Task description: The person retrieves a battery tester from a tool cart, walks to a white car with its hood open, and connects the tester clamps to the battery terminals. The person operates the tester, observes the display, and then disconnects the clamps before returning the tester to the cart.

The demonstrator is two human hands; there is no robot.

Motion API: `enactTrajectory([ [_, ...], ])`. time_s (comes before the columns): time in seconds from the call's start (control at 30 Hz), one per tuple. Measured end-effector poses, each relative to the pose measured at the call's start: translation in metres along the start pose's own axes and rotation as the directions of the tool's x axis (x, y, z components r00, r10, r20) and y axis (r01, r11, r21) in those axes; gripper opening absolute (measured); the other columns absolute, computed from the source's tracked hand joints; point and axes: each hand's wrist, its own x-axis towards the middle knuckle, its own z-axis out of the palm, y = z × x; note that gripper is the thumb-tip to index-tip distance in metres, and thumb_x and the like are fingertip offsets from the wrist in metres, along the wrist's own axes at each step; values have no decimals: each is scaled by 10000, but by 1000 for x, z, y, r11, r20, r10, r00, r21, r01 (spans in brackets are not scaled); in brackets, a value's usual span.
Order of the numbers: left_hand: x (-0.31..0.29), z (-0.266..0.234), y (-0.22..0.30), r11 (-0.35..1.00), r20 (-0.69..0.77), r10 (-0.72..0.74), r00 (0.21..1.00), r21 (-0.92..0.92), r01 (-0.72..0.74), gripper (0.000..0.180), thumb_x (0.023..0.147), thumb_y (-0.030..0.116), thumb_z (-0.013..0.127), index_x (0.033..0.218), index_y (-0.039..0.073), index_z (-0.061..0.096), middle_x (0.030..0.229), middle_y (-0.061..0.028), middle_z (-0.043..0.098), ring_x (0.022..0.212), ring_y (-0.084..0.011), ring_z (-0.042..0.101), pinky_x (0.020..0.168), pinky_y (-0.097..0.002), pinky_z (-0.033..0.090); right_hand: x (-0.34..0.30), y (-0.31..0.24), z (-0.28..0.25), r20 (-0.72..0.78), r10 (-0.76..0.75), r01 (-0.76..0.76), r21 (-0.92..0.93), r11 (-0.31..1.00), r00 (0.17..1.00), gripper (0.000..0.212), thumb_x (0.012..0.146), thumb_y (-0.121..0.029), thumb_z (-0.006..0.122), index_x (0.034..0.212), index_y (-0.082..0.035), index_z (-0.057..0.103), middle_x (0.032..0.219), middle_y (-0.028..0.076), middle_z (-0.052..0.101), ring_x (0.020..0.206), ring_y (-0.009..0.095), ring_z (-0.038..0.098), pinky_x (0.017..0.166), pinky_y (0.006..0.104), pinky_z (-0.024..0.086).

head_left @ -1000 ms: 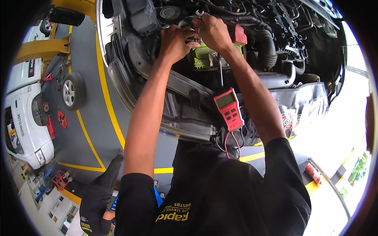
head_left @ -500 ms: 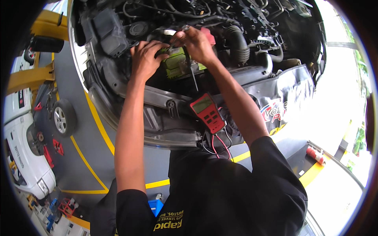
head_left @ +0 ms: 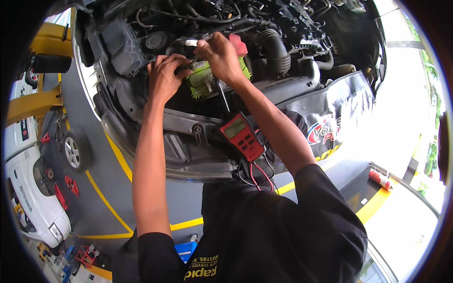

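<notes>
The one battery (head_left: pixel 193 87) sits in the engine bay (head_left: pixel 181 121), where you seem to be loosening or tightening something at its far-left corner; next calls for a steady tool. Your right hand (head_left: pixel 219 59) looks closed on one slim tool (head_left: pixel 195 57), your left hand (head_left: pixel 165 78) curls beside the battery, grip unclear, with one red cover (head_left: pixel 239 45) beyond and one tester (head_left: pixel 243 137) nearer you.

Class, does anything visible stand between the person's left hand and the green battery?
Nothing visible does: the thumb of the left hand is at the left side of the green battery; touching or not is unclear. The right hand is over the battery's far side.
</notes>
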Motion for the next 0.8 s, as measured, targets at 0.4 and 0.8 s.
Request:
enactTrajectory([
  [0.4, -2, 3, -5, 998, 26, -37, 999, 42, 36, 344, 880, 466, 840, 1153, 257, 827, 1233, 151, 745, 1230, -208, 615, 1068, -486, 411, -6, -5, 1, 60, -17, 32, -254, 967, 998, 271, 1172, -251, 585, 1076, 0, 618, 974, 67, 778, 830, 125, 677, 779, 311, 572],
  [0.8, 4, 5, -2, 1000, 27, -12, 1000, 23, 12, 267, 854, 354, 877, 1082, 229, 819, 1179, 137, 760, 1193, -216, 630, 1089, -477, 390, 3, 20, -14, 48, -61, 62, -41, 997, 997, 108, 1140, -65, 499, 1089, 4, 564, 945, 91, 752, 887, 162, 711, 797, 340, 590],
])
